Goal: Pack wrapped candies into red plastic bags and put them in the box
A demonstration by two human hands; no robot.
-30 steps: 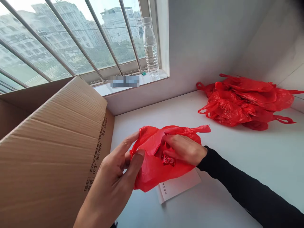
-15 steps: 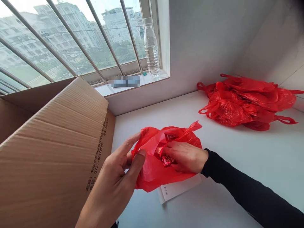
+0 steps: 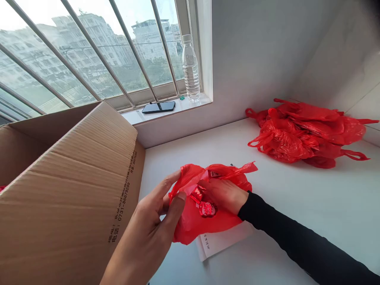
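My left hand (image 3: 157,221) pinches the left rim of a red plastic bag (image 3: 190,231) between thumb and fingers and keeps its mouth spread. My right hand (image 3: 227,192), in a black sleeve, reaches down inside the bag. Its fingertips are hidden among the contents, so I cannot see whether they grip anything. Close to those fingers lie a shiny red wrapped packet (image 3: 198,194) and a rounded red foil packet (image 3: 207,208) with pale print. Another dark red packet (image 3: 215,173) with white lettering shows at the bag's back. Under the bag sits a white paper booklet (image 3: 219,241).
A big cardboard box (image 3: 77,190) stands open on the left. Red plastic bags (image 3: 305,134) are heaped at the right against the wall. On the windowsill are a phone (image 3: 158,107) and a clear water bottle (image 3: 190,71), before barred glass. A white tabletop (image 3: 285,194) lies underneath.
My right hand has gone deeper into the bag and shifted slightly left, uncovering the rounded foil packet. My left hand keeps its pinch on the rim. The view has tilted slightly up.
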